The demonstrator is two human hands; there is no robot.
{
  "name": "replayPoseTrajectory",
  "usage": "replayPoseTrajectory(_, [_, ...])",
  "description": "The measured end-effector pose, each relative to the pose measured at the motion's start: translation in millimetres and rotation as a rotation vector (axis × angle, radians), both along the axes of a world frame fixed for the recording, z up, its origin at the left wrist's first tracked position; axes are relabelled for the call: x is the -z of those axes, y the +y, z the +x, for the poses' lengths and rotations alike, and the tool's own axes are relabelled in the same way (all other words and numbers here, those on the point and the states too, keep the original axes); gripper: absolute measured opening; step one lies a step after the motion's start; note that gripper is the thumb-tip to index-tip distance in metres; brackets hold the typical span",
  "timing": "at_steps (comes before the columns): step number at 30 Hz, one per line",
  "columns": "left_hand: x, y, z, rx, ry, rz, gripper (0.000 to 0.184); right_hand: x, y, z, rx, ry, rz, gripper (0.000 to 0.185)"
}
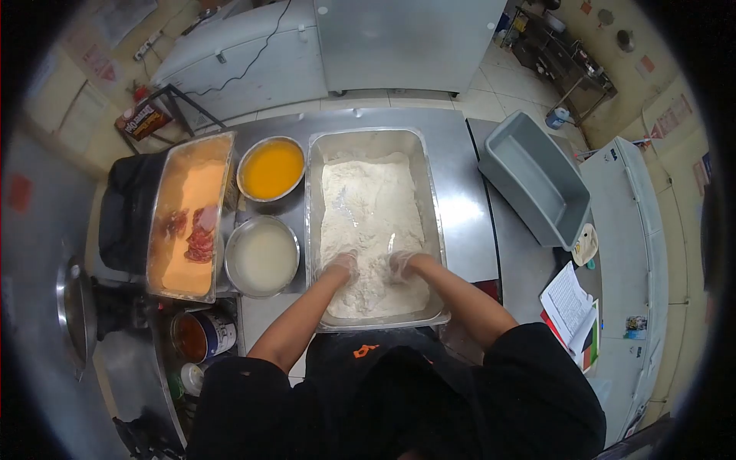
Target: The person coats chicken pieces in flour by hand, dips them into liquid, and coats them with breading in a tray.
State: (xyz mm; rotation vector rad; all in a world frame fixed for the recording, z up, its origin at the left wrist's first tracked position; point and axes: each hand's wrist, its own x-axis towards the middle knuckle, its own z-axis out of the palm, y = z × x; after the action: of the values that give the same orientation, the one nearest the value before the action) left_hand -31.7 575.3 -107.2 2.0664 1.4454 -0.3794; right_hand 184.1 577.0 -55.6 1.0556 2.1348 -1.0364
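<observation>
A deep metal tray (314,222) stands before me with a thick layer of white flour (372,199) in it. Both hands wear clear gloves and reach into the flour in the near half of the tray. My left hand (343,265) is at the left side, its fingers sunk in the flour. My right hand (401,265) is a little apart from it, to the right, with its fingers also buried. Whether either hand holds anything is hidden. Lumpy flour lies between the two hands.
Left of the tray are a bowl of yellow liquid (271,169), a bowl of whitish liquid (263,256) and a tub of orange mixture (182,257) with reddish pieces. At the right are a grey bin (529,165) and papers (569,309). A white freezer (253,65) stands behind.
</observation>
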Motion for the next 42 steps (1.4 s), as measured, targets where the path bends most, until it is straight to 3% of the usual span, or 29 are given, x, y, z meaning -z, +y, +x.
replayPoseTrajectory(2, [-17, -4, 3, 0.119, 0.0, -0.018, 0.039, -15, -2, 2, 0.036, -0.029, 0.008, 0.03])
replayPoseTrajectory(4, [-72, -22, 17, -0.21, 0.059, 0.137, 0.039, -13, -17, -9, 0.322, 0.017, 0.569, 0.029])
replayPoseTrajectory(5, [-64, -19, 21, -0.21, 0.057, 0.14, 0.039, 1, -24, -16, 0.321, 0.016, 0.573, 0.029])
replayPoseTrajectory(7, [-41, -13, 26, -0.396, 0.11, -0.071, 0.041, 44, -30, -24, 0.75, 0.07, 0.604, 0.027])
replayPoseTrajectory(8, [-40, -11, 22, -0.395, 0.113, -0.068, 0.041, 45, -26, -24, 0.753, 0.074, 0.605, 0.027])
replayPoseTrajectory(10, [-39, -11, 11, -0.344, 0.012, -0.105, 0.043, 46, -18, -17, 0.399, -0.063, 0.459, 0.026])
replayPoseTrajectory(11, [-25, -8, 4, -0.344, 0.013, -0.107, 0.043, 42, -13, -12, 0.399, -0.064, 0.457, 0.026])
replayPoseTrajectory(13, [15, -1, -7, -0.112, -0.046, 0.005, 0.048, 32, -4, -1, 0.14, -0.019, 0.342, 0.027])
replayPoseTrajectory(14, [16, -1, -8, -0.112, -0.046, 0.0, 0.048, 38, -2, 3, 0.14, -0.019, 0.337, 0.027])
replayPoseTrajectory(16, [17, -2, -9, -0.06, -0.319, -0.099, 0.047, 66, 2, 8, 0.307, 0.073, 0.129, 0.03])
replayPoseTrajectory(19, [16, -10, 5, -0.056, -0.192, 0.001, 0.044, 96, -12, -1, 0.274, 0.067, 0.264, 0.023])
replayPoseTrajectory(23, [-17, -15, 17, -0.241, -0.088, -0.049, 0.036, 29, -19, -15, 0.349, -0.061, 0.321, 0.027])
replayPoseTrajectory(25, [-17, -19, 12, -0.149, -0.056, 0.059, 0.032, -1, -8, -12, 0.214, -0.094, 0.214, 0.035])
replayPoseTrajectory(28, [-36, -18, 4, -0.004, -0.09, 0.066, 0.031, 3, 8, 20, 0.043, 0.001, 0.086, 0.042])
replayPoseTrajectory(29, [-21, -18, -4, 0.0, -0.089, 0.059, 0.031, 3, 1, 19, 0.047, 0.002, 0.079, 0.042])
replayPoseTrajectory(30, [8, -20, -15, 0.106, -0.126, 0.176, 0.035, 2, -11, 18, -0.059, -0.166, 0.27, 0.045])
replayPoseTrajectory(32, [14, -37, -19, 0.208, -0.166, 0.297, 0.04, 7, -41, 10, -0.172, -0.335, 0.465, 0.048])
replayPoseTrajectory(33, [-8, -55, -15, -0.048, -0.114, 0.208, 0.048, 17, -67, 4, 0.01, -0.34, 0.604, 0.042])
replayPoseTrajectory(34, [-22, -65, -10, -0.303, -0.061, 0.116, 0.056, 19, -71, -4, 0.075, -0.286, 0.517, 0.035])
replayPoseTrajectory(35, [-17, -58, -3, -0.447, -0.009, -0.288, 0.074, 21, -76, -12, 0.143, -0.236, 0.432, 0.028])
replayPoseTrajectory(36, [-13, -57, -3, -0.447, -0.011, -0.287, 0.074, 31, -77, -11, 0.11, -0.183, 0.285, 0.024])
replayPoseTrajectory(37, [-10, -61, -3, -0.61, -0.335, -0.491, 0.066, 36, -77, -11, 0.087, -0.134, 0.13, 0.02])
replayPoseTrajectory(38, [-8, -64, -3, -0.797, -0.627, -0.724, 0.059, 75, -89, 5, 0.226, 0.469, 0.233, 0.014])
replayPoseTrajectory(40, [1, -58, -7, -1.013, -0.901, -0.83, 0.054, 90, -83, 25, 0.337, 1.076, 0.336, 0.009])
replayPoseTrajectory(42, [0, -53, -20, -0.993, -0.955, -0.74, 0.049, 74, -79, 35, 0.134, 0.629, 0.379, 0.012])
